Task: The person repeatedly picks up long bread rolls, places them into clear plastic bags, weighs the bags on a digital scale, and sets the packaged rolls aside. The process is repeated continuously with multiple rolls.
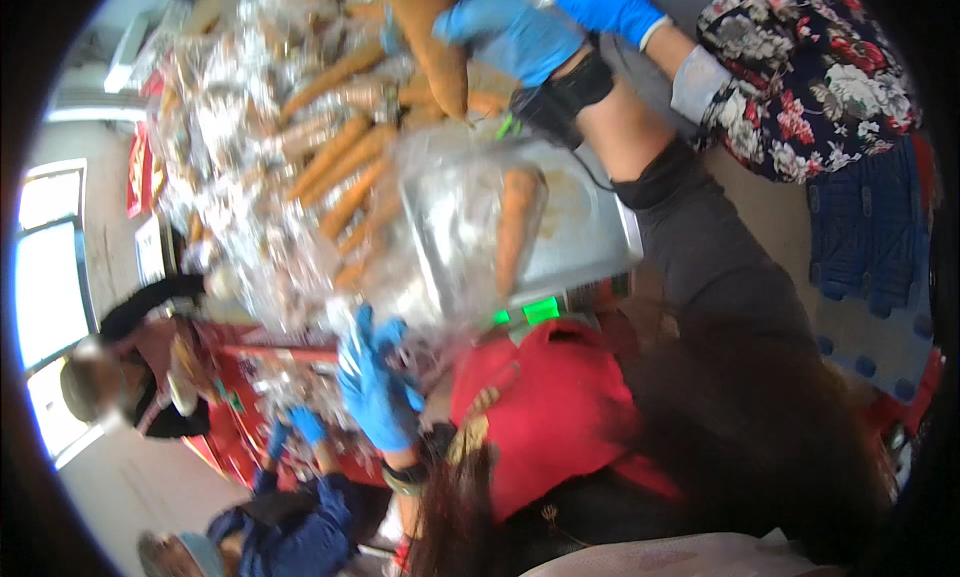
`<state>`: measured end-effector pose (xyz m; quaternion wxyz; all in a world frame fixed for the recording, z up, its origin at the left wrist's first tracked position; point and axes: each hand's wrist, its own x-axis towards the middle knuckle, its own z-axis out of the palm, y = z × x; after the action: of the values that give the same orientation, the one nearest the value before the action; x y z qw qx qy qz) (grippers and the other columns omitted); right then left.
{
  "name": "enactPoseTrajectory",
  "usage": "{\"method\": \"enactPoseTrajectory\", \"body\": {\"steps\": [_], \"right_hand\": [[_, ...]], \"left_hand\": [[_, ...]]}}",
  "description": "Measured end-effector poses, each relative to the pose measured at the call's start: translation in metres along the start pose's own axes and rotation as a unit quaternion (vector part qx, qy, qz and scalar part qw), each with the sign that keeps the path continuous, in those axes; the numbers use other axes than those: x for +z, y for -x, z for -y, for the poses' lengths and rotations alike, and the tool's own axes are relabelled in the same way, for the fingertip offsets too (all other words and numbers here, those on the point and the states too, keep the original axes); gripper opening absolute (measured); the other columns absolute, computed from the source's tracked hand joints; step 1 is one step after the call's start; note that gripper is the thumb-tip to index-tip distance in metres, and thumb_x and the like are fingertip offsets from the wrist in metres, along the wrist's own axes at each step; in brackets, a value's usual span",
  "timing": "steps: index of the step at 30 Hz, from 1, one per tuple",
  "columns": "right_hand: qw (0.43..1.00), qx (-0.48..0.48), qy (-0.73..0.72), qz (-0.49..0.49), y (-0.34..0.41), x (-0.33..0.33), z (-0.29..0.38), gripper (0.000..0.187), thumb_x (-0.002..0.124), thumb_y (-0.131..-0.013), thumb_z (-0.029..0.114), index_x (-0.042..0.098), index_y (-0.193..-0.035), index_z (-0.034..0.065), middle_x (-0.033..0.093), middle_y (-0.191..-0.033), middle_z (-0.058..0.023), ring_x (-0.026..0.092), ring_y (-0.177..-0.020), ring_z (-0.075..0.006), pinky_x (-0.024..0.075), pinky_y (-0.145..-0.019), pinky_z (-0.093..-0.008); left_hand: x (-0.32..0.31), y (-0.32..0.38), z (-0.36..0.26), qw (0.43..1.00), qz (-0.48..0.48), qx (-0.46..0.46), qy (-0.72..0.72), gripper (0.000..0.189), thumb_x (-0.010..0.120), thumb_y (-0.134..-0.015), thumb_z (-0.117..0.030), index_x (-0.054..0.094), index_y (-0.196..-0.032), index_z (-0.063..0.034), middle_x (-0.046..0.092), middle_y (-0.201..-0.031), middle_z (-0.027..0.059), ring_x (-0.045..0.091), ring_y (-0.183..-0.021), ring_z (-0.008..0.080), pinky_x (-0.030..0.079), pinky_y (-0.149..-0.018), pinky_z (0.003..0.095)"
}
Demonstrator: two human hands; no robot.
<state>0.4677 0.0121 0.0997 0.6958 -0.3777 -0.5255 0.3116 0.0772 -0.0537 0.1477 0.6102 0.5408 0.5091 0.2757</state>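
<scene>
My right hand (517, 36), in a blue glove with a black band at the wrist, grips a large carrot (427, 29) at the top of the view. The carrot's tapered tip points down over the table. My left hand (379, 374), also gloved in blue, is held low at the left with its fingers apart, close to clear plastic bags. Between the hands is a metal tray (585, 224), apparently a scale's pan. On it lies another carrot (517, 224) that appears to be under or inside a clear plastic bag (457, 224).
Bagged carrots (345, 164) lie heaped beside the tray. A co-worker's blue-gloved hand (607, 6) with a floral sleeve (810, 81) is near my right wrist. Two other people work at the left, by a red table (232, 427). Blue plastic crates (870, 232) stand at the right.
</scene>
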Motion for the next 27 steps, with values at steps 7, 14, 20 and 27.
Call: {"method": "enactPoseTrajectory", "body": {"steps": [7,14,20,27], "right_hand": [[0.985,-0.102,-0.081,0.114,0.075,0.074,0.061,0.030,0.070,-0.080,0.005,0.065,-0.109,-0.0003,0.069,-0.101,-0.0064,0.065,-0.095,-0.0158,0.0515,-0.086,-0.0296],[0.958,0.061,0.270,0.072,0.157,0.098,0.078,0.059,0.077,-0.068,0.004,0.055,-0.123,0.0020,0.066,-0.112,-0.0130,0.063,-0.104,-0.0203,0.0506,-0.092,-0.0335],[0.962,0.228,0.107,-0.105,0.191,0.091,0.118,0.053,0.074,-0.071,-0.002,0.057,-0.121,0.0026,0.063,-0.119,-0.0091,0.061,-0.110,-0.0186,0.0496,-0.096,-0.0318],[0.946,0.261,-0.150,-0.123,0.195,0.171,0.106,0.043,0.071,-0.085,0.007,0.054,-0.124,0.0008,0.064,-0.115,-0.0100,0.062,-0.107,-0.0233,0.0494,-0.097,-0.0375]], "left_hand": [[0.027,0.034,-0.019,0.989,0.072,0.121,0.048,0.071,0.055,-0.090,-0.035,0.032,-0.146,0.0039,0.050,-0.137,0.0283,0.051,-0.047,0.0066,0.039,-0.042,0.0176],[0.022,0.035,-0.023,0.980,0.111,0.148,0.073,0.069,0.051,-0.090,-0.013,0.023,-0.151,-0.0021,0.039,-0.147,0.0234,0.045,-0.110,0.0190,0.046,-0.049,0.0161],[0.014,0.041,-0.003,0.965,0.187,0.140,0.120,0.083,0.053,-0.085,0.004,0.011,-0.155,-0.0108,0.022,-0.157,0.0169,0.041,-0.135,0.0255,0.054,-0.053,0.0181],[0.001,0.029,0.011,0.948,0.245,0.157,0.128,0.086,0.058,-0.087,-0.002,0.008,-0.156,-0.0109,0.023,-0.155,0.0217,0.042,-0.132,0.0231,0.051,-0.057,0.0175]]}}
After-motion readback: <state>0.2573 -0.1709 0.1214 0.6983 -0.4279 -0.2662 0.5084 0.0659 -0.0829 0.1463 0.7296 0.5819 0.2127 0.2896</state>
